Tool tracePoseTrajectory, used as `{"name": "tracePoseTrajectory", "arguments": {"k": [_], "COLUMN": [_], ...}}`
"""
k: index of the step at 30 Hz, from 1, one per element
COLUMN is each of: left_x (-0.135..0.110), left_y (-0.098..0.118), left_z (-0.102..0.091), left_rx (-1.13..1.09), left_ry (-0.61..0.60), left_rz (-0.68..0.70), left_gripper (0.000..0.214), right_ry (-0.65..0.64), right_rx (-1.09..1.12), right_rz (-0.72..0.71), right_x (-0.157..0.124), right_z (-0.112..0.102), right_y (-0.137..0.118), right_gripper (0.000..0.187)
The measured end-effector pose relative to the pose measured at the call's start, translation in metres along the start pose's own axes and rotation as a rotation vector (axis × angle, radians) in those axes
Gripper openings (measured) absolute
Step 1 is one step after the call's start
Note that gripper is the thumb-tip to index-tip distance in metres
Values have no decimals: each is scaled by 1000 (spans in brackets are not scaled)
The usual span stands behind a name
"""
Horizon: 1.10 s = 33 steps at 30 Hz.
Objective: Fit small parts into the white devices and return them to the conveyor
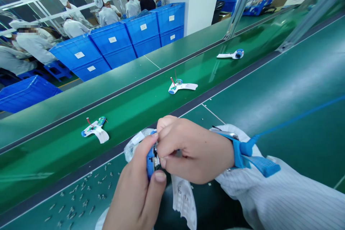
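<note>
You wear this camera on your head, and it looks forward and down. Your left hand (134, 190) and right hand (196, 151) are very near, at the bottom. The green belt (140, 122) crosses the middle, and blue bins (113, 41) sit farther off, upper left.

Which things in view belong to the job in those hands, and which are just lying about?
Job in hand: left hand, right hand, blue-and-white plastic device, clear plastic film, white printed paper strip.

Lying about: small grey metal parts on the green mat, white T-shaped plastic units on the green conveyor belt, blue plastic crates.
</note>
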<state>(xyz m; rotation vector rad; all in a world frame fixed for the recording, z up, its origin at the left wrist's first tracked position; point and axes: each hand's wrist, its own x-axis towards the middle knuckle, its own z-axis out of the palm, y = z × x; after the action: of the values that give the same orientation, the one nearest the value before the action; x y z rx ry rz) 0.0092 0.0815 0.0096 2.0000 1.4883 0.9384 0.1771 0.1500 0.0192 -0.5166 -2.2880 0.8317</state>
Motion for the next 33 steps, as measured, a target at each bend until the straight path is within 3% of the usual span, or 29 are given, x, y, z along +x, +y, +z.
{"name": "tracePoseTrajectory", "arguments": {"k": [5, 9, 17, 20, 24, 26, 29, 31, 33], "left_x": [-2, -4, -8, -9, -3, 2, 8, 10, 11], "left_y": [0, 3, 3, 8, 10, 7, -2, -6, -8], "left_z": [2, 9, 17, 22, 27, 27, 26, 23, 22], "left_rx": [95, 183, 450, 445, 283, 170, 28, -61, -141], "left_ry": [-83, -73, -96, -41, 22, 80, 180, 180, 104], "left_rz": [-76, -145, -61, -92, -212, -207, -169, -151, -138], "left_gripper": [43, 43, 39, 37, 46, 58, 64, 56, 48], "right_ry": [-17, -27, -123, -143, -223, -185, 72, 238, 388], "right_rx": [6, -31, -58, -56, -7, -6, -150, -277, -406], "right_rz": [22, 9, 12, -5, -1, 128, 513, 696, 867], "right_x": [0, 0, 1, 3, 6, 8, 8, 6, 1], "right_z": [-1, -2, -4, -6, -10, -14, -33, -58, -89], "right_y": [0, 0, 2, 3, 13, 28, 68, 104, 140], "right_gripper": [34, 31, 31, 32, 33, 28, 16, 22, 22]}}
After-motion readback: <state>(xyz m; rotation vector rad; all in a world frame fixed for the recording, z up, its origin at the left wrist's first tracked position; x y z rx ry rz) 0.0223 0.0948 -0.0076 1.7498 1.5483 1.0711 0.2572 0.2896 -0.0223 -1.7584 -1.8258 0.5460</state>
